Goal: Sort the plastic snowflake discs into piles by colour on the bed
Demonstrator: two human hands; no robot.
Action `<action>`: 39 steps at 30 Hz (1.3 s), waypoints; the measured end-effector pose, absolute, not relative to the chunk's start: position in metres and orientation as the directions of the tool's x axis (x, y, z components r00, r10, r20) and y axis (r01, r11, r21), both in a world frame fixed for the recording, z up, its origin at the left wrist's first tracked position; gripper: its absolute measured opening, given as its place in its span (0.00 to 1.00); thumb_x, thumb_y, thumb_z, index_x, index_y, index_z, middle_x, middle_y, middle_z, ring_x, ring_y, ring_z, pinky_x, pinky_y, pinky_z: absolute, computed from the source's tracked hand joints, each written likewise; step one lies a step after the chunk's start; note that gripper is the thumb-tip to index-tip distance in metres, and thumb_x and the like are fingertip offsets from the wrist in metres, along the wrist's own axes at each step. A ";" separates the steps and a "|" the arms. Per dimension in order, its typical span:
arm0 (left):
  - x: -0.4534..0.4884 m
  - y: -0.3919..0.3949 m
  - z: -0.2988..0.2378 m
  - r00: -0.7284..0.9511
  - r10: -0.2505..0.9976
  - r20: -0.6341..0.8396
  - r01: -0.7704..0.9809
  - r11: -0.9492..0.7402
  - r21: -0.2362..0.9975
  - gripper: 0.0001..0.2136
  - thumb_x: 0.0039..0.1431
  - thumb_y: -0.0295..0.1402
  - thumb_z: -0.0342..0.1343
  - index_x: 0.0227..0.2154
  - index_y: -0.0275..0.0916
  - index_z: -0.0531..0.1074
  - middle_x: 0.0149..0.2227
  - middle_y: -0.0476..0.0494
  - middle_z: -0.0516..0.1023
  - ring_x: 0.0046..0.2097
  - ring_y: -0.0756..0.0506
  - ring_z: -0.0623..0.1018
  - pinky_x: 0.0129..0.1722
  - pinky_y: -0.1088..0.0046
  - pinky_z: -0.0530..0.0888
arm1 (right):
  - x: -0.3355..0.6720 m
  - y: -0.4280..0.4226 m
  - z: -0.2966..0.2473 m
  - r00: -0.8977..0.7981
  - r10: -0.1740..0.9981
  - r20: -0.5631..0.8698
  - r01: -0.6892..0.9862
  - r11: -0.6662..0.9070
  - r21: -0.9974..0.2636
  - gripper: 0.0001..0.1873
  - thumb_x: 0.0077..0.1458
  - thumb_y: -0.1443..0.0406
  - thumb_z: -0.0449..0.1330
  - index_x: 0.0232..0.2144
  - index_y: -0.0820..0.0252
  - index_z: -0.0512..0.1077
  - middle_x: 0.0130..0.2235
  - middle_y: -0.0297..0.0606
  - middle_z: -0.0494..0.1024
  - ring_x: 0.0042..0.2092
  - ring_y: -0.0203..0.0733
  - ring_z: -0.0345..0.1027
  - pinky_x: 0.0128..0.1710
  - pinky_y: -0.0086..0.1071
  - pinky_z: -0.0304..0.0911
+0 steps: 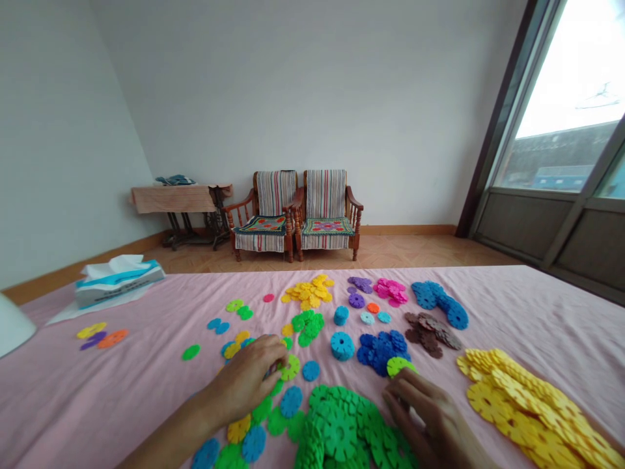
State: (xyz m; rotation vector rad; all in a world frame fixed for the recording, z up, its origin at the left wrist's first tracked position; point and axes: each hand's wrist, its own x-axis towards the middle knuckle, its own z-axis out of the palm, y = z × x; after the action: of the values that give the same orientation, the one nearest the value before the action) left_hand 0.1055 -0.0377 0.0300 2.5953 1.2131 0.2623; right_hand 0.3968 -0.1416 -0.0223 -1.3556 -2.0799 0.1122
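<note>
My left hand (254, 378) is over the scattered mixed discs, fingers curled, with its thumb and fingertips closed at the edge of a lime-green notched disc (291, 369). My right hand (432, 413) has its fingertips on another lime-green notched disc (400, 365), tilted beside a dark blue disc heap (379, 352); part of its grip is hidden. Between the hands lies a large pile of green notched discs (339, 430). A single blue disc (311, 370) rests on the cloth right of my left hand, and a stack of blue discs (342, 346) stands farther back.
Yellow discs (527, 404) spread along the right side of the pink cloth (161, 391). Brown (430, 332), pink (390, 291), purple (360, 284) and more yellow discs (310, 291) lie in groups farther back. A tissue pack (120, 283) sits at the left. Two chairs (325, 208) stand beyond the table.
</note>
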 end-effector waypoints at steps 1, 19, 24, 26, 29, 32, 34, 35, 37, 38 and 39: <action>0.104 -0.036 0.030 0.609 0.791 0.054 0.749 -0.597 0.287 0.07 0.52 0.22 0.49 0.27 0.39 0.69 0.33 0.46 0.72 0.39 0.46 0.71 0.38 0.72 0.65 | 0.397 -0.142 -0.022 -0.255 0.848 0.464 0.792 0.459 -0.404 0.13 0.64 0.65 0.47 0.30 0.58 0.69 0.30 0.36 0.72 0.31 0.35 0.69 0.31 0.27 0.64; 0.111 -0.018 0.031 0.607 0.760 0.233 0.625 -0.637 0.451 0.09 0.53 0.25 0.51 0.34 0.41 0.74 0.39 0.46 0.75 0.45 0.45 0.72 0.47 0.70 0.67 | 0.396 -0.142 -0.022 -0.259 0.761 0.595 0.799 0.515 -0.311 0.13 0.64 0.64 0.47 0.30 0.57 0.69 0.29 0.37 0.74 0.30 0.36 0.71 0.30 0.25 0.66; 0.113 0.004 0.022 0.562 0.792 0.237 0.690 -0.607 0.393 0.09 0.50 0.25 0.53 0.34 0.41 0.73 0.38 0.45 0.75 0.45 0.43 0.72 0.47 0.68 0.67 | 0.397 -0.140 -0.022 -0.265 0.790 0.553 0.789 0.507 -0.346 0.12 0.63 0.65 0.48 0.30 0.57 0.69 0.29 0.37 0.73 0.30 0.35 0.70 0.30 0.26 0.66; 0.114 0.009 0.016 0.531 0.810 0.249 0.728 -0.586 0.356 0.10 0.49 0.26 0.55 0.36 0.40 0.73 0.39 0.44 0.74 0.46 0.42 0.72 0.48 0.67 0.67 | 0.398 -0.140 -0.022 -0.264 0.802 0.536 0.790 0.499 -0.357 0.12 0.63 0.65 0.48 0.29 0.57 0.68 0.29 0.37 0.73 0.31 0.35 0.70 0.31 0.26 0.66; 0.115 0.013 0.007 0.514 0.821 0.249 0.759 -0.571 0.313 0.14 0.48 0.32 0.59 0.40 0.38 0.72 0.41 0.41 0.74 0.48 0.40 0.71 0.49 0.65 0.67 | 0.397 -0.141 -0.021 -0.266 0.809 0.524 0.792 0.493 -0.360 0.12 0.63 0.65 0.48 0.29 0.58 0.69 0.30 0.37 0.73 0.31 0.35 0.70 0.31 0.26 0.66; 0.113 0.013 0.004 0.518 0.824 0.228 0.770 -0.566 0.294 0.15 0.47 0.35 0.60 0.40 0.38 0.73 0.41 0.41 0.73 0.47 0.40 0.71 0.47 0.65 0.67 | 0.397 -0.142 -0.019 -0.258 0.815 0.519 0.793 0.485 -0.368 0.13 0.63 0.65 0.48 0.30 0.57 0.70 0.30 0.36 0.73 0.31 0.35 0.70 0.31 0.25 0.66; 0.110 0.013 0.005 0.525 0.821 0.223 0.770 -0.570 0.287 0.13 0.48 0.32 0.58 0.39 0.39 0.73 0.40 0.42 0.73 0.46 0.41 0.71 0.47 0.67 0.67 | 0.396 -0.142 -0.018 -0.256 0.813 0.522 0.791 0.487 -0.370 0.14 0.64 0.65 0.48 0.30 0.57 0.70 0.29 0.36 0.73 0.30 0.35 0.70 0.31 0.25 0.66; 0.108 0.012 0.005 0.527 0.821 0.220 0.771 -0.571 0.282 0.12 0.48 0.30 0.57 0.38 0.40 0.73 0.39 0.43 0.74 0.46 0.42 0.71 0.47 0.68 0.67 | 0.396 -0.143 -0.018 -0.257 0.812 0.525 0.791 0.489 -0.368 0.14 0.64 0.64 0.47 0.29 0.57 0.70 0.29 0.36 0.73 0.30 0.34 0.70 0.31 0.25 0.66; 0.105 0.011 0.008 0.525 0.826 0.205 0.783 -0.563 0.265 0.11 0.47 0.26 0.54 0.36 0.40 0.72 0.38 0.44 0.74 0.45 0.43 0.72 0.46 0.69 0.66 | 0.395 -0.143 -0.017 -0.258 0.800 0.542 0.794 0.495 -0.354 0.15 0.64 0.63 0.47 0.28 0.57 0.70 0.29 0.37 0.74 0.30 0.35 0.70 0.30 0.25 0.66; 0.103 0.010 0.010 0.521 0.832 0.188 0.794 -0.554 0.251 0.11 0.46 0.24 0.53 0.35 0.40 0.72 0.38 0.44 0.74 0.44 0.43 0.72 0.45 0.70 0.66 | 0.395 -0.143 -0.017 -0.253 0.791 0.557 0.797 0.497 -0.343 0.16 0.64 0.63 0.47 0.28 0.57 0.70 0.29 0.37 0.74 0.29 0.35 0.71 0.29 0.25 0.67; 0.101 0.010 0.012 0.518 0.839 0.166 0.806 -0.544 0.233 0.11 0.45 0.23 0.52 0.33 0.40 0.71 0.37 0.45 0.74 0.43 0.43 0.72 0.43 0.71 0.67 | 0.395 -0.143 -0.017 -0.245 0.782 0.573 0.801 0.496 -0.334 0.17 0.64 0.62 0.46 0.27 0.57 0.69 0.29 0.37 0.75 0.29 0.35 0.71 0.28 0.25 0.67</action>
State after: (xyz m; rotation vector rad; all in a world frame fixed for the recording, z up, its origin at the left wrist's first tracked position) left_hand 0.1008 0.0095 0.0123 2.6246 1.4305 0.3931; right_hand 0.3948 -0.1430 -0.0172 -1.2965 -2.0392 -0.0361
